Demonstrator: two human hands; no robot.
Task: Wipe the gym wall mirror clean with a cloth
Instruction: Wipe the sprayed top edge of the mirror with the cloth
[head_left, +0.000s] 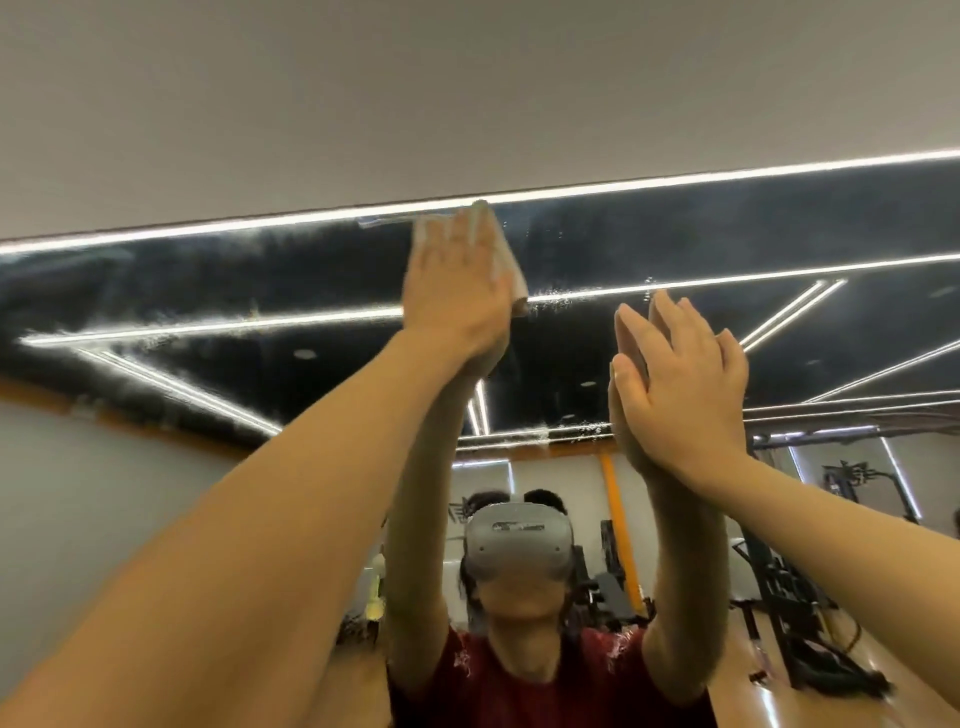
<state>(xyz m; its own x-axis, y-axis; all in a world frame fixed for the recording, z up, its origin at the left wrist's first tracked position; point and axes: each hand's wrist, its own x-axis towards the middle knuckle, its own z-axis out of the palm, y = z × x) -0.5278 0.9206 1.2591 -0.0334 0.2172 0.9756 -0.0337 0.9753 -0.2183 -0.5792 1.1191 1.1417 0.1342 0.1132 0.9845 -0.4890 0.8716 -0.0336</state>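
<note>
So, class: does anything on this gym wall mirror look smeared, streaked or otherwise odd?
Yes. Whitish smears and droplet streaks cloud the large gym wall mirror, mostly left of the pale cloth pressed under the left hand. The right hand rests flat on the glass.

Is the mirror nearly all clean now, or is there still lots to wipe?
Not nearly. The left hand presses the cloth flat against the top edge of the mirror, so that strip is being wiped. The right hand rests flat on the glass with nothing in it. White streaks and specks still show left of the cloth and along the reflected light lines. I can't judge the lower glass for smears.
</note>
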